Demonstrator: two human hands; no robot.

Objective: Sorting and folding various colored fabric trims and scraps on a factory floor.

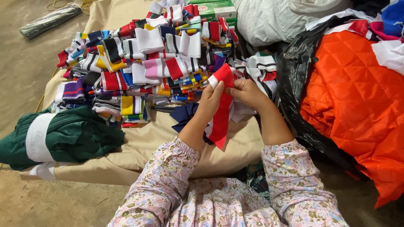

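Nearest the camera, the person's floral sleeves [168, 185] are reaching forward, and both hands are closing on one red and white fabric strip [222, 113]. The left hand [211, 101] is pinching the strip's edge from nine o'clock while the right hand [248, 93] is gripping it near the top from three o'clock, so the strip is hanging upright between them, its lower end trailing toward six o'clock. Holding it this way seems to be keeping it stretched flat and off the heap, easy to inspect or fold.

Just beyond the hands, a dark blue piece [185, 115] is lying on a tan cloth [147, 143] that is covering a low surface; whether that is a table cannot be told. At nine o'clock, a green fabric bundle [71, 134] with a white band is resting on the cloth's edge. At eleven to twelve o'clock, a pile of striped fabric pieces [147, 59] is spreading in loose stacks, seemingly grouped by colour.

At three o'clock, an orange quilted fabric [357, 101] is sitting against a black plastic bag [294, 75]. Farther off, a white sack [273, 19] and green boxes [216, 9] are lying at twelve o'clock. The bare concrete floor [21, 63] is showing at ten o'clock.
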